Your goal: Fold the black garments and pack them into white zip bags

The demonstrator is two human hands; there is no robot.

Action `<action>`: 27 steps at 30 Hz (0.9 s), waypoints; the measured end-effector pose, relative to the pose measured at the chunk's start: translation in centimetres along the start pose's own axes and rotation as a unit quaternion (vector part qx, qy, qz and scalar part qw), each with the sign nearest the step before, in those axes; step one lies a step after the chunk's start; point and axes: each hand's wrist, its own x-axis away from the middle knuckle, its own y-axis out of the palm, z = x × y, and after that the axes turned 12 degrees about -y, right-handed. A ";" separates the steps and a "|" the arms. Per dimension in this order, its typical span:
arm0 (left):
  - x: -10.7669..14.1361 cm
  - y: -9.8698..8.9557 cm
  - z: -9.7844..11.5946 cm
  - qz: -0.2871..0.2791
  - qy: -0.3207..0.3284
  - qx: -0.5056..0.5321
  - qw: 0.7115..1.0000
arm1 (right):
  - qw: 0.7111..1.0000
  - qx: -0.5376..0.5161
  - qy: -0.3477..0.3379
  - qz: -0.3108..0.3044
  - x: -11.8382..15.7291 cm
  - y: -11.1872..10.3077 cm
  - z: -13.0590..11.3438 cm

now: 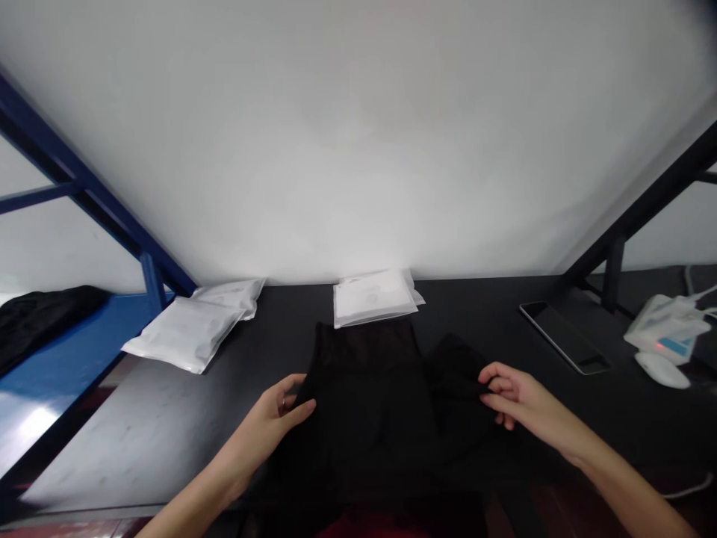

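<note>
A black garment (373,403) of thin dark cloth lies spread across the middle of the dark table, its straight upper edge toward the wall. What kind of garment it is cannot be told. My left hand (284,411), with a ring on one finger, pinches its left edge between thumb and fingers. On the other side, my right hand (507,396) grips a fold of the same cloth that spreads out to the right. The garment's lower part blends into the dark table edge and is hard to make out.
White plastic packets (187,332) lie at the left, and more white packets (374,297) sit just beyond the garment. A phone (563,336), a white mouse (662,370) and a white device with cables (666,329) are at the right. Blue frame bars (101,179) rise at the left.
</note>
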 end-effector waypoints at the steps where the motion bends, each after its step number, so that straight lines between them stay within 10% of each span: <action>1: -0.3 -0.2 -0.3 0.005 0.008 -0.015 1.000 | 1.000 0.005 0.003 -0.002 0.0 0.1 0.5; 8: -0.2 -0.9 -1.2 0.148 0.213 -0.185 0.948 | 0.997 0.056 -0.043 0.042 0.1 -0.2 0.6; 15: 1.7 -1.8 -3.3 0.089 0.373 -0.401 0.832 | 0.975 0.167 -0.112 0.094 0.0 -1.1 2.3; 20: 2.3 -1.4 -3.1 0.076 0.411 -0.515 0.748 | 0.871 0.356 -0.294 0.170 0.9 0.7 1.3; 27: 1.7 -0.6 -1.2 0.104 0.493 -0.467 0.727 | 0.799 0.412 -0.432 -0.071 0.6 4.1 -2.6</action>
